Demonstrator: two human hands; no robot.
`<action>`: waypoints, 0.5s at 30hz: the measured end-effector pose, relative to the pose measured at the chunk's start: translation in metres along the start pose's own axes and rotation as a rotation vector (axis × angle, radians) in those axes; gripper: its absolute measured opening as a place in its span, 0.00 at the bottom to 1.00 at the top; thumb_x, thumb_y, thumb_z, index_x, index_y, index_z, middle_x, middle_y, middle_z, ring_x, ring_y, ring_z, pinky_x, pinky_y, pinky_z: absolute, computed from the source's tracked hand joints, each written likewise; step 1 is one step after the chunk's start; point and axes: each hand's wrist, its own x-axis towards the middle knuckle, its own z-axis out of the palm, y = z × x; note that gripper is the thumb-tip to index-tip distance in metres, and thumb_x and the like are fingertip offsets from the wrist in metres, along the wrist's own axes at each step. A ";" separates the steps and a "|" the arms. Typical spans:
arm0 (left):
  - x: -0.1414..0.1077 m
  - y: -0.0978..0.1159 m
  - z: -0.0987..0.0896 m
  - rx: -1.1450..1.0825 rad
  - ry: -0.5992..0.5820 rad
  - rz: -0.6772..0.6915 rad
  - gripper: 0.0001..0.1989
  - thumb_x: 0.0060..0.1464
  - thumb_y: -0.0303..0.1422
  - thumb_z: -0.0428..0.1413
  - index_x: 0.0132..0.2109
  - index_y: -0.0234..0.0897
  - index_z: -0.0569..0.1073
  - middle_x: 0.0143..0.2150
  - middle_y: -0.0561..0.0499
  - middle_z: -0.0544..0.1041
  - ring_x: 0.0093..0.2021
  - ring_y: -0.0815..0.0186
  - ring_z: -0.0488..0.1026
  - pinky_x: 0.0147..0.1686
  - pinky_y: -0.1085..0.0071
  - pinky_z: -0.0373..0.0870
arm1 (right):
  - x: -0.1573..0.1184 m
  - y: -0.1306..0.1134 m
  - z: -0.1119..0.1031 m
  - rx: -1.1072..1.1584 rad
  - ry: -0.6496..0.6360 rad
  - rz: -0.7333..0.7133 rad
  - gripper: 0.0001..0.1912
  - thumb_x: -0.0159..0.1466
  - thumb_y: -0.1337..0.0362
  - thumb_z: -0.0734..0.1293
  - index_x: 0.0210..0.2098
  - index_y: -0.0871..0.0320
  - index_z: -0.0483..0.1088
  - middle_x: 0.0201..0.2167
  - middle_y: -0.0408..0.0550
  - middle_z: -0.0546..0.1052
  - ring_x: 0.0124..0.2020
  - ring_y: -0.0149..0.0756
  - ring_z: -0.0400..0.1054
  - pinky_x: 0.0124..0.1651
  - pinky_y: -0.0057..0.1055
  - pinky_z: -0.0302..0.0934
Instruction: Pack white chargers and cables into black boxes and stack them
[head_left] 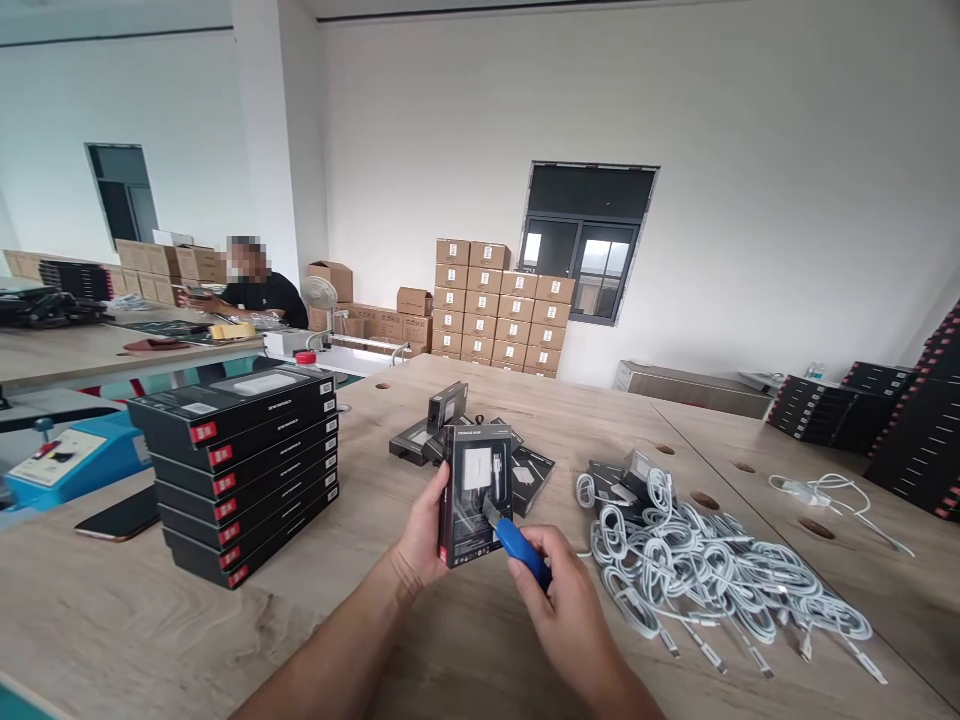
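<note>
My left hand (421, 535) grips a black charger box (469, 535) by its left side and holds it upright above the table. The box face pictures a white charger and a cable. In my right hand (559, 590) is a blue utility knife (521, 552), its blade pointing at the lower middle of the box face. Whether the blade touches the box I cannot tell. Behind the held box lie several similar black boxes (532, 478), some flat and one standing. To the right spreads a heap of coiled white cables (697, 570).
A stack of larger black boxes (247, 480) stands at the left, beside a dark phone (116, 520) and a blue machine (71, 460). More black boxes (911, 430) are piled at the far right. Beyond the table are stacked cartons (499, 305) and a seated person (262, 295).
</note>
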 end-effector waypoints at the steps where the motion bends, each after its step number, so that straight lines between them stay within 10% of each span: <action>1: 0.000 -0.001 0.001 -0.007 0.003 -0.010 0.33 0.55 0.55 0.57 0.50 0.26 0.77 0.39 0.37 0.83 0.42 0.48 0.80 0.50 0.54 0.74 | 0.001 0.000 0.001 -0.008 0.028 -0.006 0.12 0.68 0.56 0.62 0.47 0.53 0.69 0.42 0.47 0.78 0.40 0.39 0.73 0.36 0.30 0.64; 15: -0.010 -0.005 0.011 0.081 0.015 -0.477 0.35 0.54 0.59 0.56 0.44 0.24 0.77 0.36 0.37 0.82 0.36 0.55 0.81 0.43 0.64 0.77 | 0.008 0.001 -0.020 -0.371 0.232 -0.246 0.11 0.71 0.59 0.60 0.50 0.52 0.69 0.40 0.49 0.75 0.42 0.42 0.71 0.41 0.36 0.67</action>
